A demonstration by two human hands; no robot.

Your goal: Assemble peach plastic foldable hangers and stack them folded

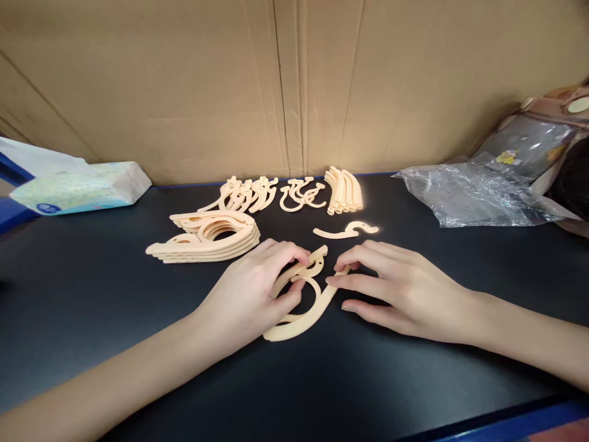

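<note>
A beige plastic folding hanger point(306, 322) lies in the middle of the black table, its curved arms forming a U with a ring-shaped inner part. My left hand point(257, 285) pinches its left arm, fingers over the top and thumb inside the curve. The fingertips of my right hand point(400, 285) close on the upper end of the right arm, while its lower finger sticks out apart from the piece. Just beyond, a loose hook piece point(347, 231) rests flat. Left of it sits a neat stack of folded hangers point(221, 245), close to my left hand.
Along the back lie a pile of hook pieces point(243, 193), several thin curved hooks point(304, 195) and a bundle of curved arms point(344, 190). A tissue pack point(87, 187) stands far left. Clear plastic bags point(473, 193) lie at right. Brown cardboard point(207, 86) rises behind.
</note>
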